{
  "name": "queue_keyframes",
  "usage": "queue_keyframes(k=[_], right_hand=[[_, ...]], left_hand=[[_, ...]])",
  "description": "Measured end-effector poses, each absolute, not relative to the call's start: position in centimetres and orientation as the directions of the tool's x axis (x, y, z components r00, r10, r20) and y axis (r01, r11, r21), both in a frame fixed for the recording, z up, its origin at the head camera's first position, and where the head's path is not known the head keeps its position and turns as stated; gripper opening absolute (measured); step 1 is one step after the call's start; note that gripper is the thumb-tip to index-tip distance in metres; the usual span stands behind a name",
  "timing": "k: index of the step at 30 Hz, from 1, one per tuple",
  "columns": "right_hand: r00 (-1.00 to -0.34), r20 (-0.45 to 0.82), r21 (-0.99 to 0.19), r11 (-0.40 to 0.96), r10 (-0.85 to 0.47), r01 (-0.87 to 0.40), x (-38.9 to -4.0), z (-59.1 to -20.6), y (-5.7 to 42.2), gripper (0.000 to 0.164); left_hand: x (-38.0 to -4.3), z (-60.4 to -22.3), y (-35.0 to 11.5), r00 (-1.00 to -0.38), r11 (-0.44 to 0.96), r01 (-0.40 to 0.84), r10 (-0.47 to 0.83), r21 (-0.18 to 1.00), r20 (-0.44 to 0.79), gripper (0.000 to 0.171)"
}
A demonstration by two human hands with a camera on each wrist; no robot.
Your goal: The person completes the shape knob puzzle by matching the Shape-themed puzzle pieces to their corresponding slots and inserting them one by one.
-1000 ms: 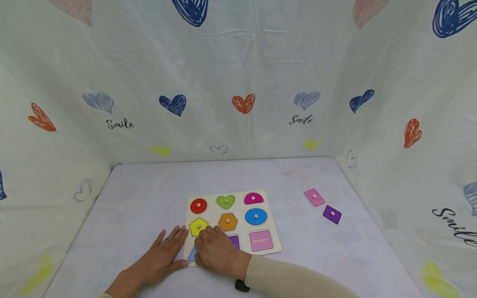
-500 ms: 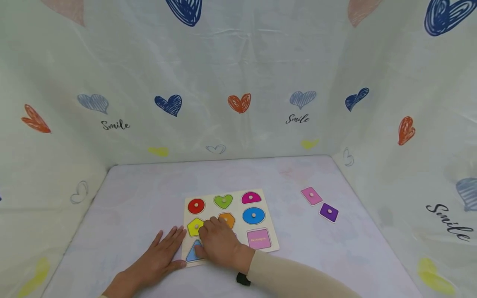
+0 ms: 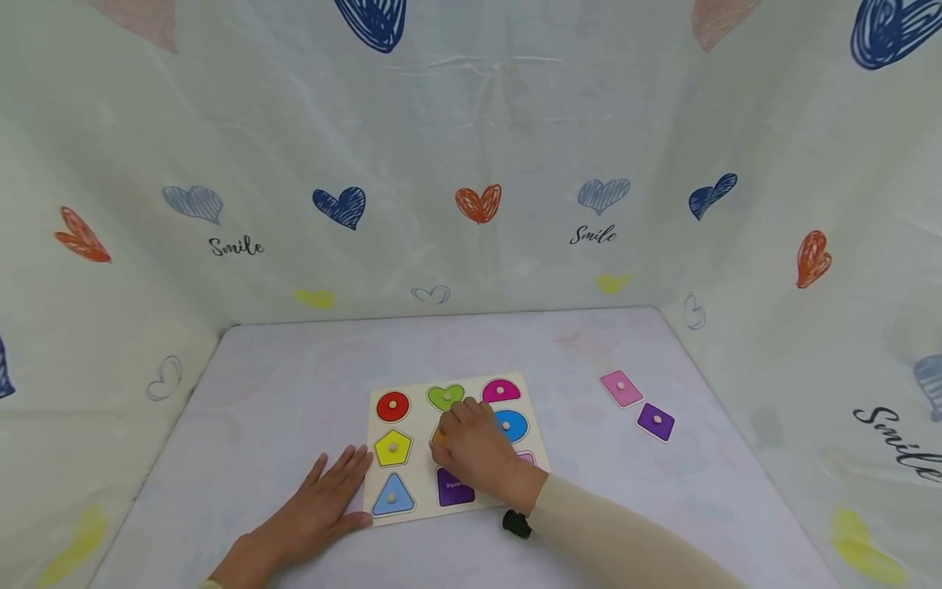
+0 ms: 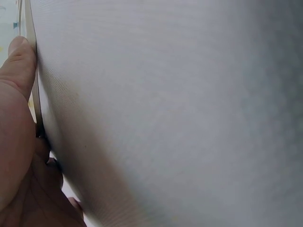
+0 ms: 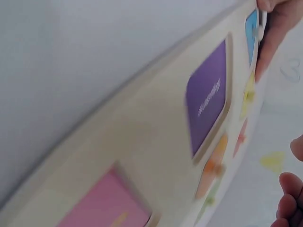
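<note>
A cream wooden peg puzzle board [image 3: 423, 474] lies on the table. My left hand [image 3: 324, 499] lies flat with straight fingers at its left edge, thumb spread to the lower left corner. Over the middle of the board is my right hand [image 3: 482, 450], fingers bent and thumb apart from them, holding nothing in the right wrist view. It partly covers the orange hexagon piece [image 5: 213, 165] and the pink recess [image 5: 106, 203]. The blue triangle piece [image 3: 393, 496] sits in its recess below the yellow pentagon piece [image 3: 393, 447]. The purple square recess [image 3: 454, 488] shows printed lettering.
A pink rectangle piece [image 3: 621, 388] and a purple square piece [image 3: 655, 422] lie on the table right of the board. A red circle [image 3: 392, 406], green heart [image 3: 445, 397], magenta semicircle [image 3: 501, 391] and blue oval [image 3: 513, 425] sit in the board. Heart-printed cloth surrounds the table.
My right hand has moved from over the blue triangle up and right across the board, uncovering the triangle and the purple recess. My left hand stays by the board's edge.
</note>
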State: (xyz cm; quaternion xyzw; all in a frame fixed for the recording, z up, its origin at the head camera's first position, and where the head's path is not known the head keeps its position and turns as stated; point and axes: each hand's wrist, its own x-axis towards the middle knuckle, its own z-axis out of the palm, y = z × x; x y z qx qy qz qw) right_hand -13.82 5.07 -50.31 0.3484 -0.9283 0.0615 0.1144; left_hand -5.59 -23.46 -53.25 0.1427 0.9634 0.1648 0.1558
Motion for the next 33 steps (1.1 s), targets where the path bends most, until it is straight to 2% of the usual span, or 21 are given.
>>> queue_keyframes(k=[9, 24, 33], right_hand=[[-0.774, 0.353, -0.116, 0.796, -0.526, -0.594, -16.1, -50.4, 10.5, 0.025], [-0.871, 0.323, -0.117, 0.897, -0.371, -0.426, -17.2, -51.0, 17.8, 0.027], [-0.874, 0.363, -0.108, 0.917, -0.323, -0.383, -17.6, -51.5, 22.8, 0.023]], left_hand=[[-5.5, -53.5, -23.4, -0.916, 0.901, 0.223, 0.324, 0.372, -0.236, 0.099], [-5.4, -53.3, -23.1, -0.918, 0.916, 0.206, 0.302, 0.345, -0.255, 0.098], [-5.4, -53.1, -23.1, -0.918, 0.918, 0.217, 0.308, 0.333, -0.251, 0.098]])
